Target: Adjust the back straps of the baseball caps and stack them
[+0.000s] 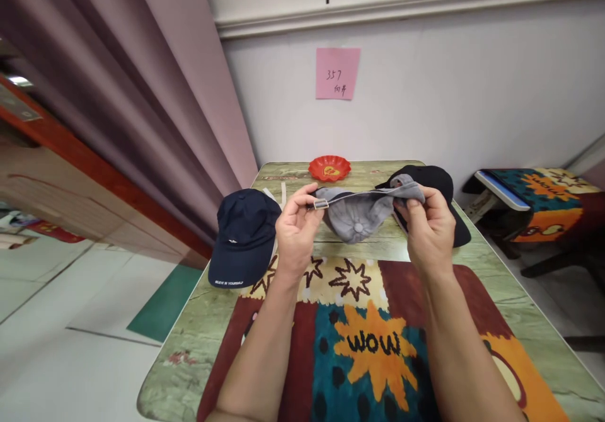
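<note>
A grey cap (pixel 358 218) hangs above the table between my two hands, its top button facing me. My left hand (pixel 299 230) pinches the strap end by a metal buckle. The fingers of my right hand (pixel 429 227) are closed on the opposite end of the cap. Left of my hands lies a navy cap (pixel 246 230) with small white lettering on its brim. A black cap (pixel 437 179) rests on the table behind my right hand, which partly hides it.
A red scalloped dish (pixel 329 168) stands at the back of the green table (pixel 184 353). A colourful mat (pixel 373 346) covers the near middle. A pink note (pixel 337 74) is on the wall. Curtains hang at left; another mat-covered surface (pixel 548 189) stands at right.
</note>
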{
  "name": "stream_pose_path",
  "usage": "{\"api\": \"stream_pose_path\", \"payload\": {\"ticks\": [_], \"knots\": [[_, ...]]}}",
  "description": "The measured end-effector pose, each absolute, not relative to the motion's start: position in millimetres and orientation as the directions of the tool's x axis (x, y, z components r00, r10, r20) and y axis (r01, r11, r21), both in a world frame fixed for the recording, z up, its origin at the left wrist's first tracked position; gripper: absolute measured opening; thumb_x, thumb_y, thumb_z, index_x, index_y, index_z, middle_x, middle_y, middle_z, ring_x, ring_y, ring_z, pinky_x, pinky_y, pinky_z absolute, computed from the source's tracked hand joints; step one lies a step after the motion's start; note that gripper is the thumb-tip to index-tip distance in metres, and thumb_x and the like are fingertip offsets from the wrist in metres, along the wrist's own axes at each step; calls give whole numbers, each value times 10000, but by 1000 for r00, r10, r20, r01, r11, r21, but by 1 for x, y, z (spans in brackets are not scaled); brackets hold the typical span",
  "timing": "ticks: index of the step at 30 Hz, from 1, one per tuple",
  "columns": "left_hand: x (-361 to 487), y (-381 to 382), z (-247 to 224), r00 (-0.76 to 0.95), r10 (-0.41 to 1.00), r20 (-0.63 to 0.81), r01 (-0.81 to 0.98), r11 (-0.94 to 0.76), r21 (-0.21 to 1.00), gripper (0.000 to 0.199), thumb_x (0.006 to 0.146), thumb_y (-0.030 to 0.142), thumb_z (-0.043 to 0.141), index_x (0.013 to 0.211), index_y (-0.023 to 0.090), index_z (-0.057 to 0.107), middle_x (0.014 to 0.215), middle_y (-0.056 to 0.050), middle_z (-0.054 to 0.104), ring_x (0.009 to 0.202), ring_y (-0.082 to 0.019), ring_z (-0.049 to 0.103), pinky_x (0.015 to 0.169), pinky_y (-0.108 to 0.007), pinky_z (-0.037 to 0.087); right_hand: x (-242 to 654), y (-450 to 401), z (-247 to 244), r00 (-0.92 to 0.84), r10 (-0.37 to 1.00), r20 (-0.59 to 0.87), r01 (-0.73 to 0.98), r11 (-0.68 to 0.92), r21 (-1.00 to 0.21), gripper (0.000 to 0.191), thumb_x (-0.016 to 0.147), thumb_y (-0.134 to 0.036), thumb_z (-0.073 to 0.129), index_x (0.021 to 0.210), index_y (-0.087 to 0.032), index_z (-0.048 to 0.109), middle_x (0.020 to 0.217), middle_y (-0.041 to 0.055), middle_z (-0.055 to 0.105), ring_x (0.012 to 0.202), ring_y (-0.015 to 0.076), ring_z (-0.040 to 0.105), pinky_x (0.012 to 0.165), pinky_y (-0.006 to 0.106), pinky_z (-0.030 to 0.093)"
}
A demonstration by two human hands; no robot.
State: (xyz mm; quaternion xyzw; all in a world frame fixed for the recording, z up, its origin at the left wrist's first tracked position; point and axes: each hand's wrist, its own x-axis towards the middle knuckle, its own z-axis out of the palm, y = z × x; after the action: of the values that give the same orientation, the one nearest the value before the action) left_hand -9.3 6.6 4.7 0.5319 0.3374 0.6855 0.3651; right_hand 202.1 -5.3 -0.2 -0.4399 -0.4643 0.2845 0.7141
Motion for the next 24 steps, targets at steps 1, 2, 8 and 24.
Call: {"api": "stream_pose_path", "payload": {"ticks": [1, 2, 8, 24], "knots": [[-10, 6, 6, -151, 847, 509, -115, -527, 842, 324, 785, 420, 819, 911, 194, 624, 1359, -159, 637, 1273, -258, 620, 1041, -375, 504, 202, -5, 0, 400, 808, 433, 31, 461, -887, 214, 911, -394, 661, 1081, -265, 654, 1265, 48, 681, 1186, 219, 641, 1015, 384, 542], [-11, 6, 6, -125, 854, 505, -100, -517, 850, 331, 767, 413, 834, 891, 190, 623, 1350, -164, 640, 1266, -261, 623, 1029, -370, 507, 204, -5, 0, 374, 817, 439, 65, 449, -891, 228, 891, -389, 685, 1076, -261, 654, 1270, 53, 681, 1167, 222, 644, 992, 371, 541], [-21, 15, -9, -5, 981, 194, -73, -194, 978, 319, 718, 405, 844, 825, 167, 659, 963, -69, 734, 794, -153, 681, 718, -264, 560, 221, -7, -3, 157, 957, 244, 477, 144, -867, 395, 851, -575, 688, 724, -202, 657, 699, 11, 659, 622, 155, 538, 590, 283, 387], [-17, 4, 3, 30, 982, 187, 108, -189, 976, 142, 722, 293, 801, 789, 182, 744, 446, 74, 416, 403, -73, 366, 412, -210, 247, 203, -12, -4, -17, 995, -95, 962, -9, -271, 415, 918, -605, 551, 950, -256, 775, 872, 107, 775, 867, 293, 716, 631, 325, 377]]}}
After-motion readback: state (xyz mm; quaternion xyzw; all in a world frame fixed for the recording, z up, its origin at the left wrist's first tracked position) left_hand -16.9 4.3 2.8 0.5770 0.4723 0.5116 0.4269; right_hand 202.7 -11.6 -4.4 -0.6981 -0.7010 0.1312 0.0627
